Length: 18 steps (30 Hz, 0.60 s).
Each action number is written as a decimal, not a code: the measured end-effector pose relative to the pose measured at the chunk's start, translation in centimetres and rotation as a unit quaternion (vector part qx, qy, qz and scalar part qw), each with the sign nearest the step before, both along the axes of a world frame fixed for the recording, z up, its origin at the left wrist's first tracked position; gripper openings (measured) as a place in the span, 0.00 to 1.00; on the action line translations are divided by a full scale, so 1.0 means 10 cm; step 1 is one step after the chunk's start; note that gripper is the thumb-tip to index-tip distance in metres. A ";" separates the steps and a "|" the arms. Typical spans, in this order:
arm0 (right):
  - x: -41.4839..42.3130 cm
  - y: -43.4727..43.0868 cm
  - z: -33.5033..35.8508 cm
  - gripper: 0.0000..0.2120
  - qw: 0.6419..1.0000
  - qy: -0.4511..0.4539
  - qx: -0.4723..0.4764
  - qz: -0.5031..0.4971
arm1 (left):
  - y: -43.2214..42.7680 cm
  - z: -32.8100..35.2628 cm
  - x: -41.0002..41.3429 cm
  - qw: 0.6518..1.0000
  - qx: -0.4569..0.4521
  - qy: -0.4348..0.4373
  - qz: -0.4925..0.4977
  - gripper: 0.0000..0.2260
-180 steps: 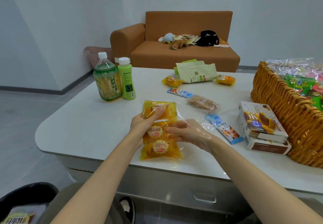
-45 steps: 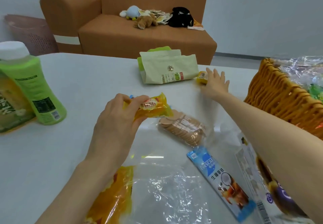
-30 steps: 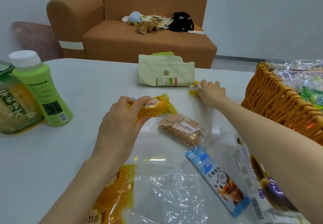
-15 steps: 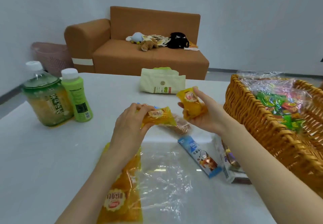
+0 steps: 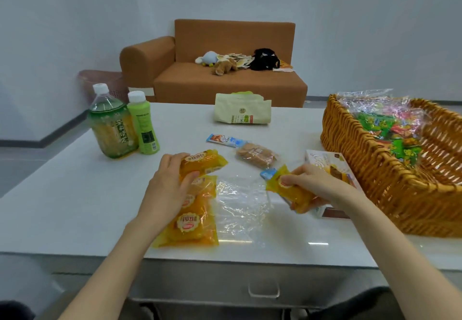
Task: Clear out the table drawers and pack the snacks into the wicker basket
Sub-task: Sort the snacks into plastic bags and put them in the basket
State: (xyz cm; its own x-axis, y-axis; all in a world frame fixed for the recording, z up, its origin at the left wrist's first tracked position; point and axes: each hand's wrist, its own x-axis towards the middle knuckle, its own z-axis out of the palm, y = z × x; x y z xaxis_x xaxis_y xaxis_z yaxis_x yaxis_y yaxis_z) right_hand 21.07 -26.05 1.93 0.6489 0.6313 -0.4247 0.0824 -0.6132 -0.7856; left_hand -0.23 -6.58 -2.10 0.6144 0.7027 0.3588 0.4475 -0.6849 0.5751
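The left hand [image 5: 170,184] curls round a yellow snack packet [image 5: 203,163] above the clear bag [image 5: 240,202] at the counter's [image 5: 62,207] 6 o'clock edge. The right hand [image 5: 317,184] grips a second yellow packet [image 5: 290,192] over a snack box [image 5: 325,159], beside the wicker basket [image 5: 362,159] at 3 o'clock, which holds wrapped sweets.

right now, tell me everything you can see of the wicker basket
The golden-brown woven wicker basket stands upright on the right of the white table, partly cut off by the frame edge. It has a thick braided rim and open-weave walls, seemingly intact. Inside lie crinkled clear bags of green and red sweets, filling it partly. A white snack box lies beside its near-left wall.
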 end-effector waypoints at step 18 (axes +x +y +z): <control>-0.20 0.42 -0.36 0.24 0.910 0.395 0.123 0.038 | -0.02 -0.14 -0.13 0.991 -0.113 0.068 -0.007 0.20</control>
State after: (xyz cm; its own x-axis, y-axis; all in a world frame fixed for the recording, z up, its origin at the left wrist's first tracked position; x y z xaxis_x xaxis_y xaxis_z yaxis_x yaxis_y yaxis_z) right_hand 19.10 -21.88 -1.70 0.1535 0.8001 -0.5799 -0.5329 -0.4272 -0.7304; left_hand -1.56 -6.76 -3.45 0.6562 0.7471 0.1064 0.5228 -0.5518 0.6497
